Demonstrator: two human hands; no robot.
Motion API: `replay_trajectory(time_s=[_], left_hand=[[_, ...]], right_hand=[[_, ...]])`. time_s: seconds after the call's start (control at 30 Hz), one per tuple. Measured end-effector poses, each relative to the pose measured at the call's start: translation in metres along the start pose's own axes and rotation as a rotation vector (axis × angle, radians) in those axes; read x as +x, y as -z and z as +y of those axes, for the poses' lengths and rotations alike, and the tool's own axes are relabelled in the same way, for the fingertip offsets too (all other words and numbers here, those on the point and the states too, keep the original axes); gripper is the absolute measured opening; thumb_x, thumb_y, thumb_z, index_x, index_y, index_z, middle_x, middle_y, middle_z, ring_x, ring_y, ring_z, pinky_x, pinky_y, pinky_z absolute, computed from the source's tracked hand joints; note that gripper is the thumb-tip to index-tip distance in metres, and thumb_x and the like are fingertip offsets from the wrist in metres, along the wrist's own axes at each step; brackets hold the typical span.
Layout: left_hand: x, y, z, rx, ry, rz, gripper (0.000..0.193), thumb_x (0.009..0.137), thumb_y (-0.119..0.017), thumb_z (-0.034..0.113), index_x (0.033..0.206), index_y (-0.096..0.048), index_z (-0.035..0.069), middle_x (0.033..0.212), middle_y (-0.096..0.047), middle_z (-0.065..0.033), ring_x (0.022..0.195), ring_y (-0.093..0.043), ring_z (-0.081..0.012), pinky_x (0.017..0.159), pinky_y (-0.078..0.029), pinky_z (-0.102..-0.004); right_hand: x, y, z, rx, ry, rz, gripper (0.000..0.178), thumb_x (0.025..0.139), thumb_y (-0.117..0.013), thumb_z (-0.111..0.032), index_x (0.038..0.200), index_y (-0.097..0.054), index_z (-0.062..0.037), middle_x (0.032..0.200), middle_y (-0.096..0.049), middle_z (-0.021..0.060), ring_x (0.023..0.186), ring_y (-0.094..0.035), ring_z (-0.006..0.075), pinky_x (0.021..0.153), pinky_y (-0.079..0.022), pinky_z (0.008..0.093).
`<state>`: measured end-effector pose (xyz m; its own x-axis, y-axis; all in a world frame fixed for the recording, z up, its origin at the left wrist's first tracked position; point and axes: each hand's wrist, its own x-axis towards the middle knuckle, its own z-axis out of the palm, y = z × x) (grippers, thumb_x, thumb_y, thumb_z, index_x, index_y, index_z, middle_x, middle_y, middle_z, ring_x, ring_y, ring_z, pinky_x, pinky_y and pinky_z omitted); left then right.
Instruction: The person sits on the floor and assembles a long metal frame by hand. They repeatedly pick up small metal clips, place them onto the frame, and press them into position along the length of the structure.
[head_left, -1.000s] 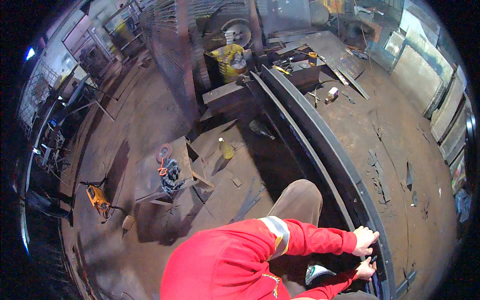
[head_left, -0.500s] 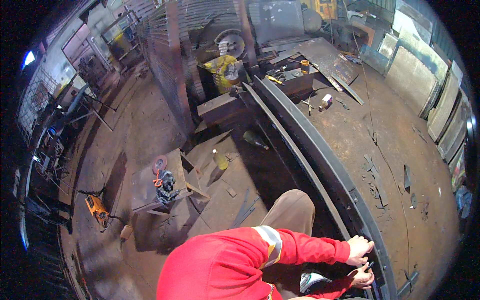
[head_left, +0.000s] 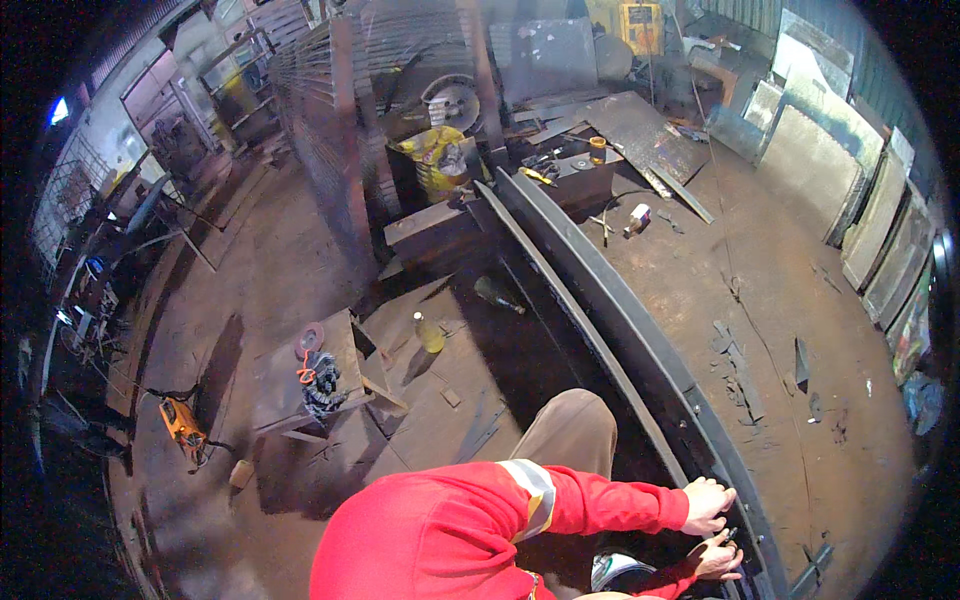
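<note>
Two long dark steel beams (head_left: 640, 325) run side by side from the middle of the view down to my hands at the lower right. My left hand (head_left: 708, 505) rests at the beam's inner edge, its fingers curled and pressed together; whatever lies under them is hidden. Just below it, my right hand (head_left: 714, 560) is closed around a small dark, slim object (head_left: 731, 535), too small to name. Both hands are close together over the channel between the steel edges. Bolts or holes (head_left: 697, 408) dot the beam above them.
A metal box-like stand (head_left: 290, 385) holds a disc and a dark bundle. Nearby are a yellowish bottle (head_left: 429, 335) and an orange tool (head_left: 182, 432). Steel scraps (head_left: 740, 370) and a cable (head_left: 765, 335) lie on the right floor. Sheets (head_left: 815, 170) lean at the far right.
The whole view has shifted slightly to the left. My hands keep about the same place on the beam, with only small finger movement.
</note>
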<state>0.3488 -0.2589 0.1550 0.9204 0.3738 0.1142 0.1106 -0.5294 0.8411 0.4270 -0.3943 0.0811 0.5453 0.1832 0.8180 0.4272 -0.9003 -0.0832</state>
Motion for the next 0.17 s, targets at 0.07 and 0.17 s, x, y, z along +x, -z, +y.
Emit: replay_trajectory(time_s=[0.07, 0.17], left_hand=[[-0.001, 0.001, 0.002, 0.010, -0.027, 0.022, 0.026, 0.074, -0.061, 0.024, 0.089, -0.054, 0.004, 0.080, -0.062, -0.0162, 0.083, -0.059, -0.0358, 0.073, -0.044, -0.0470], [0.002, 0.001, 0.008, 0.026, -0.056, 0.036, 0.026, 0.073, -0.062, 0.023, 0.088, -0.054, 0.004, 0.079, -0.062, -0.0159, 0.082, -0.060, -0.0360, 0.073, -0.044, -0.0467]], right_hand=[[-0.003, -0.013, 0.010, 0.006, -0.028, 0.031, 0.034, 0.079, -0.071, -0.035, 0.062, -0.059, -0.0094, 0.072, -0.060, 0.0091, 0.091, -0.060, 0.0297, 0.100, -0.028, 0.0662], [-0.012, -0.035, 0.028, 0.025, -0.078, 0.023, 0.031, 0.076, -0.076, -0.033, 0.063, -0.057, -0.0116, 0.075, -0.059, 0.0069, 0.086, -0.060, 0.0281, 0.098, -0.031, 0.0669]])
